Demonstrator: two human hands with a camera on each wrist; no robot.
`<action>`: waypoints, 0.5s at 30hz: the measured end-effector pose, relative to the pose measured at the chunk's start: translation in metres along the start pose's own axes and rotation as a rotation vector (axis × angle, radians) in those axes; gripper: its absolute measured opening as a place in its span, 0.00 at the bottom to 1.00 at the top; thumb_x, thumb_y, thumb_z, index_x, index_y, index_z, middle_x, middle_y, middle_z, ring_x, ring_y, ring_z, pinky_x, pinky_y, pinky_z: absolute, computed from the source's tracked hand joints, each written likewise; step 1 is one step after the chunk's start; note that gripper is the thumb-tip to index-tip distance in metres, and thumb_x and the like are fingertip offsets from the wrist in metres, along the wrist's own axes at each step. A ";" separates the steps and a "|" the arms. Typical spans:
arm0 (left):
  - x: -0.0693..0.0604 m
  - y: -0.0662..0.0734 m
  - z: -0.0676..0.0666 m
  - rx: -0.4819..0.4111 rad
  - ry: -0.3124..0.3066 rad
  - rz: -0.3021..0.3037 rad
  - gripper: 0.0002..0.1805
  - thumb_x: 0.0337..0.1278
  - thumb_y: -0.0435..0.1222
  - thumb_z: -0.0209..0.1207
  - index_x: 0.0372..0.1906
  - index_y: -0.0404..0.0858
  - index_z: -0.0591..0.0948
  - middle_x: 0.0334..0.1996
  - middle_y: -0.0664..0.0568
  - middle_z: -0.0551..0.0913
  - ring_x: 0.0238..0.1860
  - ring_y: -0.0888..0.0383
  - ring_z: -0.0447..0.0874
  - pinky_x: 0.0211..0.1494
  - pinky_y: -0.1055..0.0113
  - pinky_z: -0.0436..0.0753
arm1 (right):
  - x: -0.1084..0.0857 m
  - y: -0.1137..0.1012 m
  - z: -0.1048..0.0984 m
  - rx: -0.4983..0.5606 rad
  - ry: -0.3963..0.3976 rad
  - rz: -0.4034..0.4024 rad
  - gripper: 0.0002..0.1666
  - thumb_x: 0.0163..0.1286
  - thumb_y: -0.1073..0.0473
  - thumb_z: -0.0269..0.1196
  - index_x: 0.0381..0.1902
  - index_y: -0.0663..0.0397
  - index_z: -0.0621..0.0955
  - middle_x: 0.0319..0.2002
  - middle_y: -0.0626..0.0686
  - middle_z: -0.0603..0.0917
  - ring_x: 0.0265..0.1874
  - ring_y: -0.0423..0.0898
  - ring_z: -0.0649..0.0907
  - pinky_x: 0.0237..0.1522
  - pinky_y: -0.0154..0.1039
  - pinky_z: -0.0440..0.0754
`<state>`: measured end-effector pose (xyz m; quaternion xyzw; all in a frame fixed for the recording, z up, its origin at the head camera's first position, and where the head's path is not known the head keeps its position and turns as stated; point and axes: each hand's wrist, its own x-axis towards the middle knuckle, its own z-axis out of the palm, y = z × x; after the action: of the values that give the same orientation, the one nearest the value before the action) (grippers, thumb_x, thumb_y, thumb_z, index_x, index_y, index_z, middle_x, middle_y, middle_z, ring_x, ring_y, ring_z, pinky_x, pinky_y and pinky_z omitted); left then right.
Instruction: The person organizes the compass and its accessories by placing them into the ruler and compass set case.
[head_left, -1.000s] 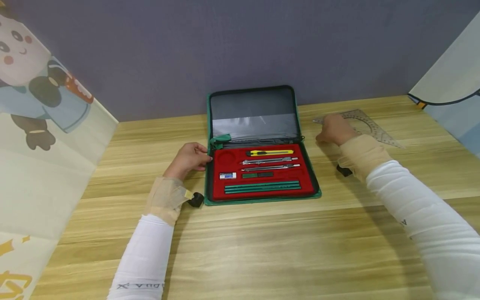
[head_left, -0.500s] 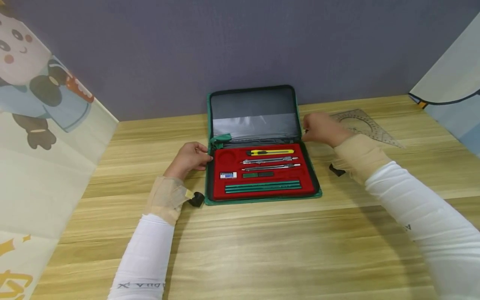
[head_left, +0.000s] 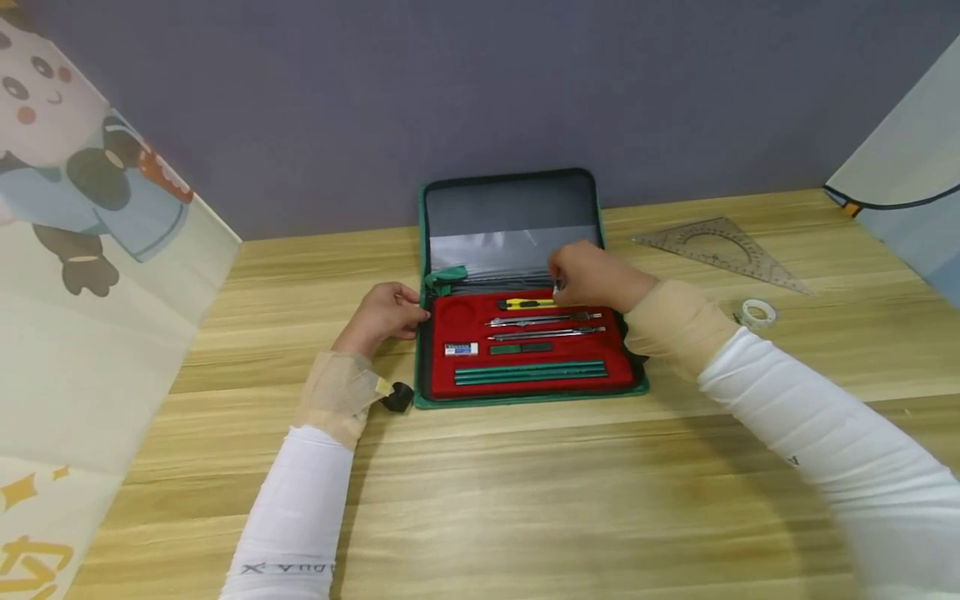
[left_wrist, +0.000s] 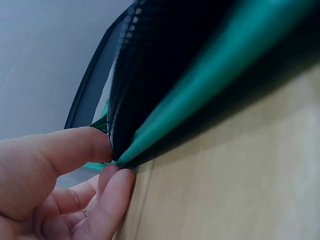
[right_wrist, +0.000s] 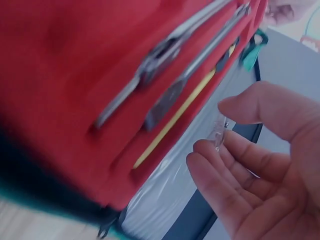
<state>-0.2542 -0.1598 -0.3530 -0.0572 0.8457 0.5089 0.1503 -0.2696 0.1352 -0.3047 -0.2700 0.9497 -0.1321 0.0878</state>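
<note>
A green zip case point(head_left: 532, 402) lies unfolded, its red tray facing up. Pencils point(head_left: 531, 372), an eraser point(head_left: 461, 348), a small green-and-black piece point(head_left: 520, 348), two metal compass-like tools point(head_left: 547, 333) and a yellow utility knife point(head_left: 523, 304) sit in the tray. My left hand point(head_left: 384, 317) pinches the case's left edge between thumb and fingers, as the left wrist view shows. Over the tray's back edge, my right hand point(head_left: 592, 273) holds a small clear plastic piece point(right_wrist: 219, 132) between thumb and fingertips. Its exact kind cannot be made out.
To the right of the case lies a clear set square point(head_left: 776, 271) with a protractor scale. A white ring-shaped roll point(head_left: 771, 315) is near it, beside my right sleeve. The case lid point(head_left: 510, 200) leans against the grey back panel point(head_left: 322, 125).
My right hand has moved left from beside the set square to above the case's tray, uncovering the white roll. The left hand stays on the case's edge.
</note>
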 end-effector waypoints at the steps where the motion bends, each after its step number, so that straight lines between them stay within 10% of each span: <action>1: 0.000 0.000 0.000 0.001 0.002 0.000 0.20 0.54 0.26 0.60 0.52 0.26 0.69 0.36 0.45 0.76 0.27 0.60 0.77 0.30 0.70 0.83 | 0.001 -0.003 0.001 -0.007 -0.006 -0.017 0.09 0.54 0.68 0.62 0.34 0.66 0.79 0.28 0.56 0.80 0.25 0.48 0.74 0.36 0.46 0.77; 15: 0.000 -0.002 0.000 -0.012 0.003 0.013 0.20 0.53 0.26 0.60 0.51 0.26 0.70 0.35 0.44 0.76 0.28 0.60 0.77 0.29 0.70 0.82 | 0.029 -0.041 0.013 -0.067 -0.077 -0.243 0.10 0.56 0.65 0.66 0.36 0.64 0.81 0.28 0.54 0.81 0.27 0.47 0.76 0.36 0.42 0.79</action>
<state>-0.2541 -0.1606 -0.3545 -0.0536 0.8432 0.5149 0.1453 -0.2706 0.0839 -0.3076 -0.3908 0.9097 -0.0996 0.0985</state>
